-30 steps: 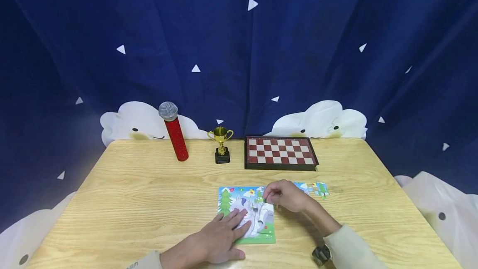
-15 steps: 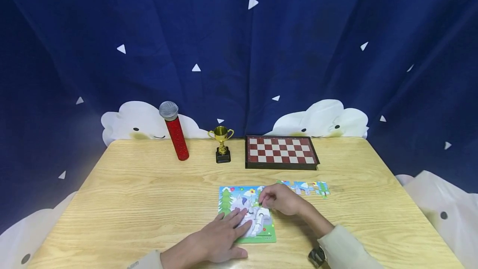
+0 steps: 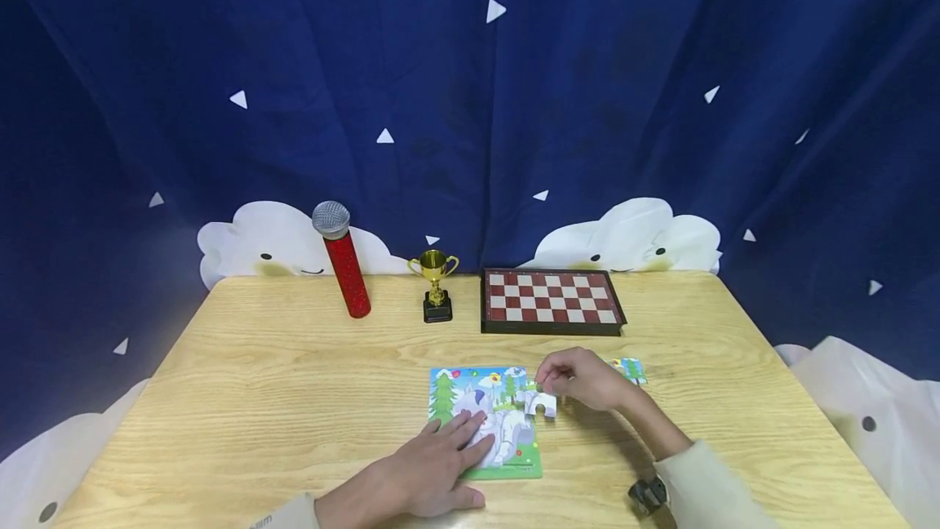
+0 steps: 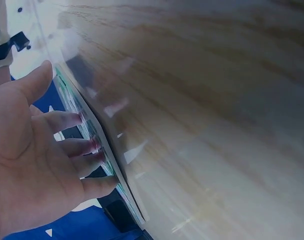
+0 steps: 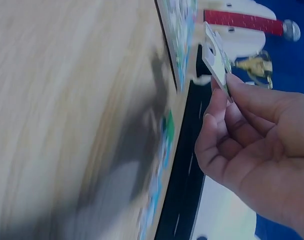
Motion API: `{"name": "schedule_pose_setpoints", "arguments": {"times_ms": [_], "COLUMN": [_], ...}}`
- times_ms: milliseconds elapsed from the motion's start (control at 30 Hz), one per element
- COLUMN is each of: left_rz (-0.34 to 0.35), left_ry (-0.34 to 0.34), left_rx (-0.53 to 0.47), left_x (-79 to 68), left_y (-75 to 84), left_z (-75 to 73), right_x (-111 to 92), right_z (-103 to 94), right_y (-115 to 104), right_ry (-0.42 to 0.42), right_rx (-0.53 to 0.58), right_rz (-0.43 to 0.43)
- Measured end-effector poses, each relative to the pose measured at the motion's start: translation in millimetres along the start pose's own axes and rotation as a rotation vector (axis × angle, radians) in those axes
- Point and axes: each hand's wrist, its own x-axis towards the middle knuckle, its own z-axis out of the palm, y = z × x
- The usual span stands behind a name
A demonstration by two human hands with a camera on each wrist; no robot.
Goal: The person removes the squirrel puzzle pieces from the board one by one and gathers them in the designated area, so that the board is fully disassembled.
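My left hand (image 3: 436, 464) lies with its fingers spread over a jigsaw puzzle (image 3: 444, 400) showing a pale cartoon animal, a green tree and blue sky. In the left wrist view, the straight fingertips reach onto the puzzle's (image 4: 86, 125) face. Between thumb and fingers, my right hand (image 3: 587, 380) pinches a puzzle piece (image 3: 531, 401) by its edge; its lower side has a round notch. The piece overlaps the puzzle's upper right edge in the head view. From the right wrist, the tilted puzzle piece (image 5: 217, 59) shows above the tabletop.
Several loose puzzle pieces (image 3: 631, 369) lie behind the right hand, partly hidden by it. Farther back on the wooden table (image 3: 294, 382) stand a red microphone (image 3: 347, 272), a small gold trophy cup (image 3: 435, 268) and a checkered board (image 3: 554, 298) with a dark frame.
My right hand first shifted slightly left over the puzzle, then drew back right and away from its edge; the pinched piece now shows clearly. The left hand has stayed in place.
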Motion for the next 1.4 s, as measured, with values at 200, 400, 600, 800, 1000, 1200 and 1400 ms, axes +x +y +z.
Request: {"name": "schedule_pose_setpoints", "arguments": {"times_ms": [200,400,600,800,1000,1200,1400], "left_rz": [0.013,0.021,0.021,0.017,0.018,0.023,0.019], "left_ry": [0.007,0.013,0.018,0.008,0.012,0.021,0.016], "left_rx": [0.01,0.01,0.013,-0.006,-0.01,0.0,-0.007], "left_x": [-0.6,-0.9,-1.4,-1.3,-0.9,-1.0,-1.4], "left_y": [0.6,0.1,-0.1,0.5,-0.4,-0.8,0.0], "left_z": [-0.4,0.0,0.9,0.2,0.5,-0.4,-1.3], "right_x": [-16.9,-35.1,-50.7,-62.4,-71.0,-77.3,-76.1], "right_z": [-22.7,-42.3,-52.4,-57.1,-60.1,-59.9,-55.2], "right_y": [14.8,32.4,48.1,61.1,68.8,72.6,73.2], "right_ry": [0.034,0.071,0.062,0.037,0.039,0.066,0.184], "right_rx": [0.001,-0.003,-0.008,0.005,-0.007,-0.065,-0.143], "right_rz": [0.071,0.148,0.155,0.174,0.205,0.249,0.386]}}
